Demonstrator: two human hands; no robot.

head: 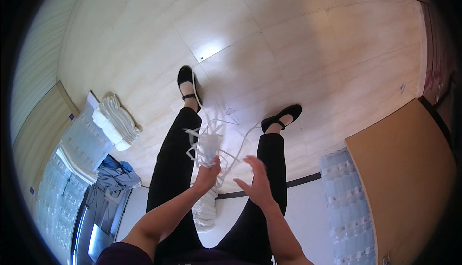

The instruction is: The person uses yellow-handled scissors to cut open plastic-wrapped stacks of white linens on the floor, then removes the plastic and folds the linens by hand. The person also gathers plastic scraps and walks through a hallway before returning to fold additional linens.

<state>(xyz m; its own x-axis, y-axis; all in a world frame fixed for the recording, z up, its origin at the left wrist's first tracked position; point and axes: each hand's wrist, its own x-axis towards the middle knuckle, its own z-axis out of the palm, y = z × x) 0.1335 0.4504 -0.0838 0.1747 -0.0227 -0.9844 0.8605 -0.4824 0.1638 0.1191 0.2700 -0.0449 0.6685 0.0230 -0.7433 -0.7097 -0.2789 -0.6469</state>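
My left hand (210, 174) is closed around the lower end of a bundle of thin white strips (209, 144). The strips stick out in loose loops and are blurred, so their material is hard to tell. From the bundle a pale cord (247, 133) trails toward the right shoe, and another length reaches the left shoe. My right hand (257, 183) hovers to the right of the bundle, fingers apart, with nothing in it. A white bound bundle (204, 212) shows between my legs, partly hidden by my left forearm and leg.
My black shoes (281, 118) stand apart on the pale tiled floor (306, 59). Folded white bundles (116, 122) lie at left, near wrapped bottle packs (57, 196) and a blue-grey bag (117, 174). More packed bottles (346, 200) stand at right beside a wooden panel (400, 178).
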